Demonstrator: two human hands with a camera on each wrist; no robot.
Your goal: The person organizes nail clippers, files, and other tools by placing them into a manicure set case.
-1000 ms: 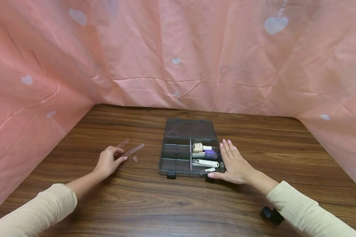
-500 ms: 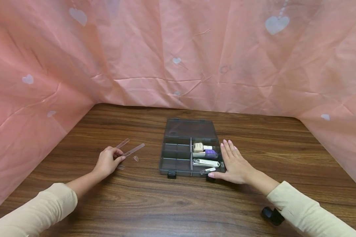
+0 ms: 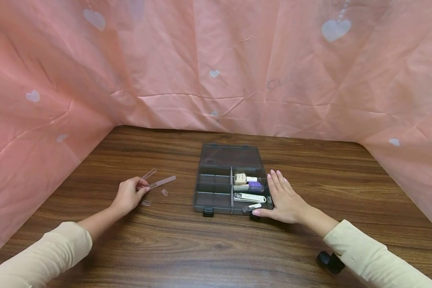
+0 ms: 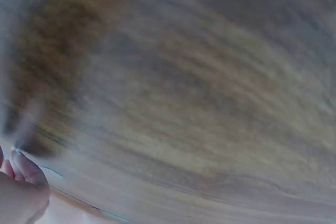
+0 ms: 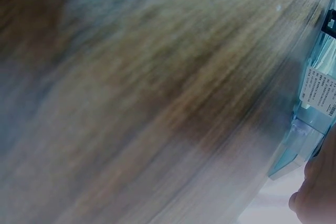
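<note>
In the head view my left hand (image 3: pixel 129 195) pinches the near end of a slim, pale pink nail file (image 3: pixel 166 180), whose rounded end points right, over the table. Just behind it lies a clear strip (image 3: pixel 150 173), partly hidden by the fingers. Two small clear pieces (image 3: pixel 164 193) that look like nail tips lie close by. My right hand (image 3: pixel 286 201) rests flat with straight fingers along the right side of a dark see-through compartment box (image 3: pixel 213 209), thumb at its front corner. The left wrist view catches only blurred fingertips (image 4: pixel 31 174) around the pinch.
The box's lid (image 3: pixel 231 156) lies back, open. Its right compartments hold cream nail polish (image 3: pixel 240 179), purple nail polish (image 3: pixel 255 187), a nail clipper (image 3: pixel 249 198) and a small labelled item (image 3: pixel 254 206). A black object (image 3: pixel 330 262) sits by the right sleeve. Pink cloth (image 3: pixel 216 108) surrounds the table.
My left hand has drawn slightly up and left, its fingers now at the nail file's near end. More of the small clear piece below it shows. My right hand has stayed still.
</note>
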